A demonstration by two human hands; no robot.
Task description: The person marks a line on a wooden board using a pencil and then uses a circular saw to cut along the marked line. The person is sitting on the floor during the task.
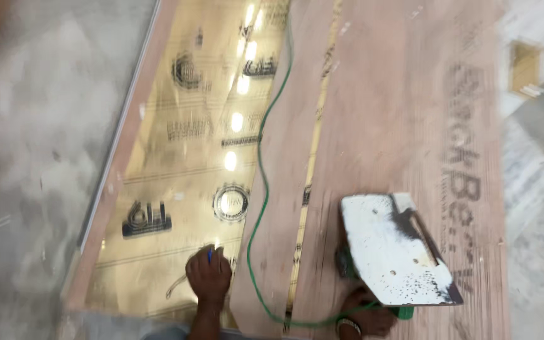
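Left hand (209, 272) down flat near the bottom edge of view, fingers curled narrow around a small blue pen (209, 255), tip aimed up and away from the body. Resting on the shiny gold sheet (184, 157), which runs long and slightly tilted from bottom left toward top centre. Right hand (365, 317) low at the frame's lower right, wrist ringed by a bracelet (348, 325), wrapped on the green body of a power saw (398, 252); exact grip hard to tell, probably closed on the handle, since the tool hides most of the fingers. Saw turned so its worn white metal base plate faces the camera, long axis running from lower right up toward the left, slot along the plate's right side. Sitting on the reddish plywood board (404, 113), just right of the narrow gold gap between the two boards. Green cord (260, 189) trailing from the saw, looping along the bottom, then climbing the left plywood strip to the top edge. Grey concrete floor (33, 126) on the left.
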